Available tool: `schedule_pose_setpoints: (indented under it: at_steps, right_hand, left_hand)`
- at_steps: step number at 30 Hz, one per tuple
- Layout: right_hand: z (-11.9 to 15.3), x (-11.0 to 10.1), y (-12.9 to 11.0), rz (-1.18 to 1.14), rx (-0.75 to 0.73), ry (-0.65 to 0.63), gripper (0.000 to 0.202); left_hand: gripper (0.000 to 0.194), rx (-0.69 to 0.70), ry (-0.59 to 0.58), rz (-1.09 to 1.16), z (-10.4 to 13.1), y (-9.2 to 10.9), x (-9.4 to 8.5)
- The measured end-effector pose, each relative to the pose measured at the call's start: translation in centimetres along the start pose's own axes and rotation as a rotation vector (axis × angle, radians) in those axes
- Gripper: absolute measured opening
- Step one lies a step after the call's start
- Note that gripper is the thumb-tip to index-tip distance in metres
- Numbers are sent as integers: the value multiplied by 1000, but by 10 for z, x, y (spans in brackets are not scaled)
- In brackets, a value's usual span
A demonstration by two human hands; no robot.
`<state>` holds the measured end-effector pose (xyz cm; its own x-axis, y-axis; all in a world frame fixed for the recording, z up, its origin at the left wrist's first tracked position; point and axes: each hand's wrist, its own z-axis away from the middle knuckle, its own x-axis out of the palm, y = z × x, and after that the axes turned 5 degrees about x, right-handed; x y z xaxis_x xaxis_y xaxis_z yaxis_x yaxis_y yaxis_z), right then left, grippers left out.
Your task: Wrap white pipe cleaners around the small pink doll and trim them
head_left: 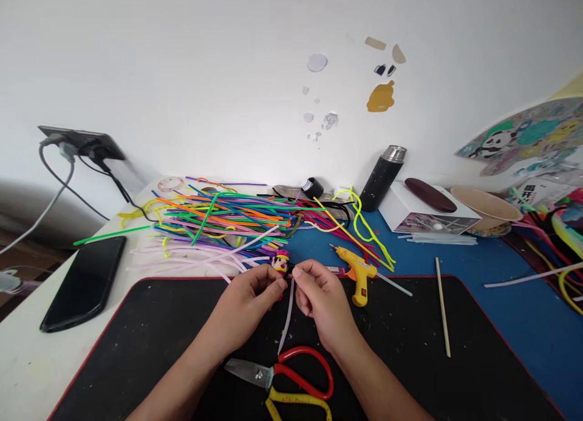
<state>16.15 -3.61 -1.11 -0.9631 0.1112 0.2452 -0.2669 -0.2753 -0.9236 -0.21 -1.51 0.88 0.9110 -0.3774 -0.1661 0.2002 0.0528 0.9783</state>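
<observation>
Doll (281,264), in the head view: it is up between the two hands, near the far edge of the black mat (173,324), just in front of a pile of coloured fuzzy wires (228,214). Behind, on the blue tabletop, a black bottle (381,181) leans with its silver cap on, so its contents are hidden. Beside it sits a white box (395,208) with a brown case (430,194) lying on top; what the box holds cannot be told. Next to that is a beige bowl (505,211), its contents unclear.

The doll has a pinkish-red top, a pale yellow face with black patches and a small red spot; the fingers hide its lower part. The left hand (255,293) has thumb and forefinger pinched on it. The right hand (325,296) has thumb and forefinger close together beside it; whether they grip anything cannot be told.
</observation>
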Motion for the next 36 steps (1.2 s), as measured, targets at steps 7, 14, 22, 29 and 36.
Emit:
schedule_pose_setpoints:
  at_steps: [7,14,22,29,36]
  right_hand:
    - [-1,-1,0,8,1,26,36]
    - [-1,-2,2,-10,-1,21,38]
    - [-2,-2,0,-21,-17,28,41]
    - [-1,-2,-1,-49,6,6,44]
    - [-2,-2,0,-51,6,-2,43]
  left_hand:
    - [39,-9,-6,-31,0,0,-2]
    - [42,-44,-11,-48,-1,3,-3]
    - [41,-48,54,0,-1,8,-3]
    - [37,-19,62,-5,-1,5,-2]
    - [34,-19,43,-15,0,4,-1]
